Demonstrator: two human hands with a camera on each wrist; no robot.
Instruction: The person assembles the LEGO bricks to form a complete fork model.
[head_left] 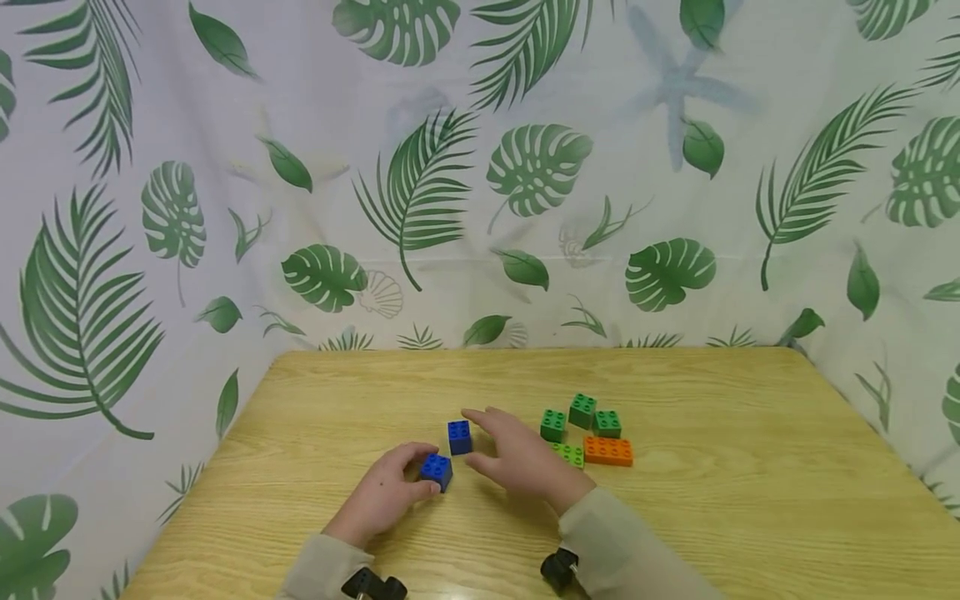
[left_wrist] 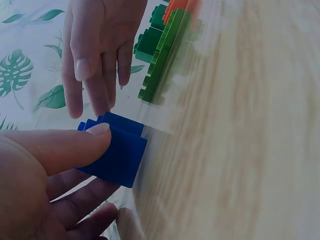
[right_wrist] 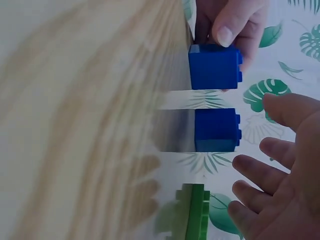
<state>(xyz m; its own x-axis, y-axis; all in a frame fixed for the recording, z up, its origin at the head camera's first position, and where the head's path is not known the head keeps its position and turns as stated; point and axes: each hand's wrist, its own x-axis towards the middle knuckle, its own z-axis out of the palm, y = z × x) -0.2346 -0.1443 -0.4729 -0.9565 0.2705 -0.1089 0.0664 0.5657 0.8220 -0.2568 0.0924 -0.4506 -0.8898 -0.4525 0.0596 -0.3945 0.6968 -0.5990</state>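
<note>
My left hand [head_left: 382, 492] pinches a blue building block [head_left: 436, 472] between thumb and fingers, its studs facing up. Just beyond it, a second blue block [head_left: 459, 437] stands on the table. My right hand [head_left: 525, 454] is spread beside that second block, fingers extended and apart from it. In the right wrist view, the held block [right_wrist: 214, 67] and the other blue block [right_wrist: 216, 129] line up with a gap between them. The left wrist view shows my thumb [left_wrist: 85, 145] pressed against the side of the held block.
Right of my right hand, dark green blocks [head_left: 582, 410] stand near an orange block [head_left: 608, 451]. A light green block [head_left: 572, 455] is partly hidden by that hand. The wooden table [head_left: 750, 467] meets a leaf-patterned cloth [head_left: 450, 317] at the back.
</note>
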